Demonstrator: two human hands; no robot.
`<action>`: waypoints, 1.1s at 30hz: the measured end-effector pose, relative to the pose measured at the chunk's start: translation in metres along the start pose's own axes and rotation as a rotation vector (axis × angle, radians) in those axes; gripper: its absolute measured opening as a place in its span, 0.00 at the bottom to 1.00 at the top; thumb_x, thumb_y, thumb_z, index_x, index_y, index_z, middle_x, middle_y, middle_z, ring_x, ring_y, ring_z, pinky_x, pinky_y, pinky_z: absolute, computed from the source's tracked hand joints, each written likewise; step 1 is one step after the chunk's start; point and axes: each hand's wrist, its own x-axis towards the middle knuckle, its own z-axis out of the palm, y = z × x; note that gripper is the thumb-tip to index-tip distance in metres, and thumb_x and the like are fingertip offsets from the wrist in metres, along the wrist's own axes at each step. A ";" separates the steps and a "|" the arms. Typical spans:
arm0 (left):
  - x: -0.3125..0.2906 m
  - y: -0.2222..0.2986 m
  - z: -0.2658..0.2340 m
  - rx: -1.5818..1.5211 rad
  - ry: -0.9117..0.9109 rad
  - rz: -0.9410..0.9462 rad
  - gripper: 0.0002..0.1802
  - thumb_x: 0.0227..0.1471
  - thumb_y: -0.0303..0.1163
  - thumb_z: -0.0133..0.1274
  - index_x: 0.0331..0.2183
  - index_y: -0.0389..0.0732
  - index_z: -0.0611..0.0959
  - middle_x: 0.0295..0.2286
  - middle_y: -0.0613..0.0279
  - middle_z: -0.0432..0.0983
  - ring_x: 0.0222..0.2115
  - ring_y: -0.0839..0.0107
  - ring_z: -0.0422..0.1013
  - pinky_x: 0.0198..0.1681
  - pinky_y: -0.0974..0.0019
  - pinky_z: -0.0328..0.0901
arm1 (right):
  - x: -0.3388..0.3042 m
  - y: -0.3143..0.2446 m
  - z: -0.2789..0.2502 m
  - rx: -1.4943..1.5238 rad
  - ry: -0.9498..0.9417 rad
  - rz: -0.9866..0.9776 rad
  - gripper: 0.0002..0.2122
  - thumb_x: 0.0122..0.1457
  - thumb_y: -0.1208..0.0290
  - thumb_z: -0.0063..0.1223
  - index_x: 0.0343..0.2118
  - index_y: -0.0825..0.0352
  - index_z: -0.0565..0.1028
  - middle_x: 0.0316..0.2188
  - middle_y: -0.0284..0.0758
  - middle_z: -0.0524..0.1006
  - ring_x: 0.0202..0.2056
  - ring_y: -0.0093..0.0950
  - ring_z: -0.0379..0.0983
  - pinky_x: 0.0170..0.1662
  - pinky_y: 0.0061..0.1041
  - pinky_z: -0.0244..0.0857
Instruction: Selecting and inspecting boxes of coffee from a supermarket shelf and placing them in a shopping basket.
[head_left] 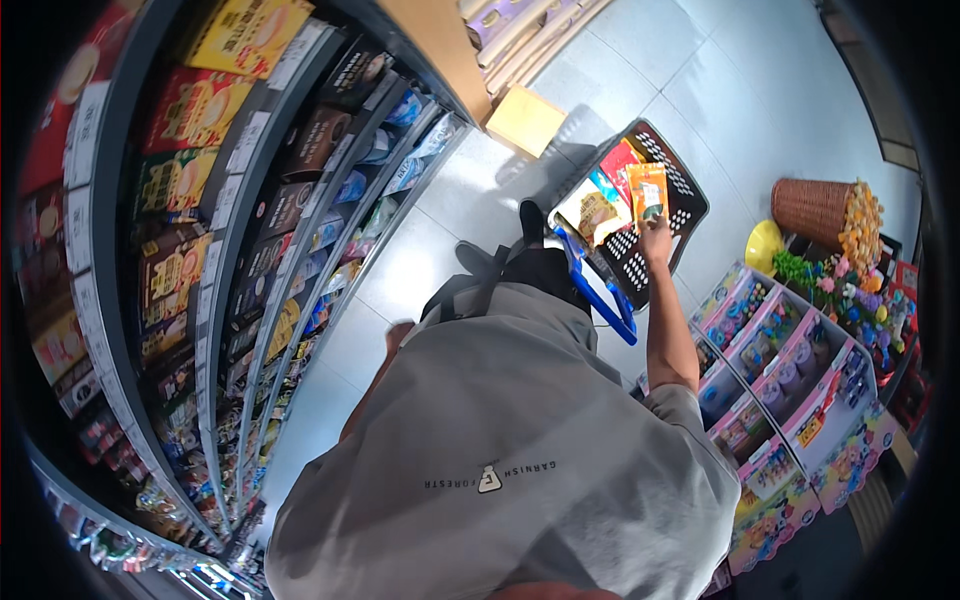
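Note:
My right hand (657,241) reaches out over a black plastic shopping basket (684,203) with blue handles (597,290) that stands on the tiled floor. It holds an orange packet (648,193) over the basket. Other packets (598,212), red, yellow and white, lie inside the basket. My left hand (399,336) hangs at my left side, close to the lower shelves; my grey shirt hides most of it, so its fingers do not show.
Tall shelves (215,290) of boxed and bagged goods curve along the left. A cardboard box (525,120) sits on the floor beyond the basket. On the right are a display of colourful toy boxes (790,390) and a wicker basket (812,208) with artificial flowers.

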 end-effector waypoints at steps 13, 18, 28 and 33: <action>-0.087 0.164 -0.117 -0.823 -0.017 -0.565 0.19 0.56 0.33 0.50 0.46 0.32 0.72 0.40 0.50 0.76 0.40 0.63 0.74 0.42 0.65 0.69 | 0.066 0.018 0.132 -0.412 -0.360 -0.097 0.41 0.43 0.56 0.65 0.59 0.65 0.57 0.59 0.46 0.58 0.62 0.45 0.50 0.60 0.45 0.51; -0.113 0.189 -0.112 -0.810 0.018 -0.629 0.20 0.57 0.36 0.51 0.46 0.32 0.72 0.39 0.52 0.76 0.40 0.65 0.74 0.38 0.67 0.69 | 0.086 0.014 0.152 -0.535 -0.480 -0.122 0.43 0.44 0.52 0.65 0.60 0.66 0.55 0.61 0.46 0.57 0.63 0.44 0.49 0.60 0.45 0.49; -0.147 0.169 -0.064 -0.514 -0.084 -0.670 0.23 0.53 0.40 0.52 0.44 0.32 0.77 0.40 0.52 0.77 0.41 0.66 0.73 0.45 0.64 0.66 | 0.074 0.030 0.150 -0.263 -0.522 -0.121 0.29 0.45 0.63 0.58 0.50 0.67 0.60 0.51 0.47 0.68 0.56 0.46 0.61 0.56 0.45 0.54; -0.143 0.155 -0.053 -0.503 -0.056 -0.581 0.23 0.54 0.41 0.51 0.45 0.33 0.77 0.40 0.52 0.77 0.41 0.66 0.73 0.46 0.64 0.66 | 0.071 0.042 0.147 -0.240 -0.348 -0.239 0.21 0.45 0.70 0.55 0.44 0.65 0.65 0.44 0.46 0.74 0.48 0.44 0.67 0.49 0.44 0.60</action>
